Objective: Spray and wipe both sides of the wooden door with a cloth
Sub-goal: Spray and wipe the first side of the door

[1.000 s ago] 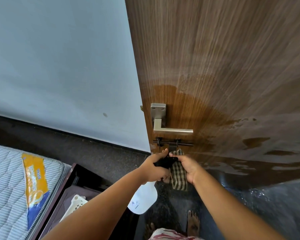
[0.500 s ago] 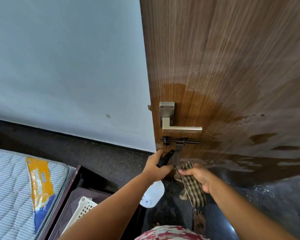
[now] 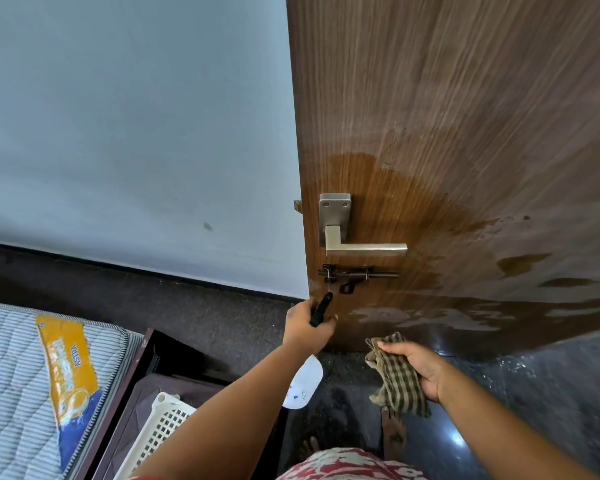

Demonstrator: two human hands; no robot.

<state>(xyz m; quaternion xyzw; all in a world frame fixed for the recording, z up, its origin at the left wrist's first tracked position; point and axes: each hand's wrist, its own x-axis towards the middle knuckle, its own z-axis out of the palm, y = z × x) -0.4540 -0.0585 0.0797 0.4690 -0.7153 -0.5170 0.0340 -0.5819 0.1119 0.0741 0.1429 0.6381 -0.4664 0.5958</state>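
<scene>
The left hand (image 3: 307, 329) is curled round the black trigger head of a white plastic spray bottle (image 3: 303, 384), whose nozzle points at the brown wood-grain door (image 3: 465, 116) just below the dark metal slide bolt (image 3: 357, 274). The bottle's body hangs below the wrist. The right hand (image 3: 418, 367) grips a crumpled green-and-beige checked cloth (image 3: 397, 375), held near the door's lower part but apart from it. A square brushed-steel lever handle (image 3: 357, 237) sits just above the bolt, and wet patches darken the door around it. At lower left lie a striped mattress (image 3: 11, 375) and a white plastic lattice basket (image 3: 156, 431).
</scene>
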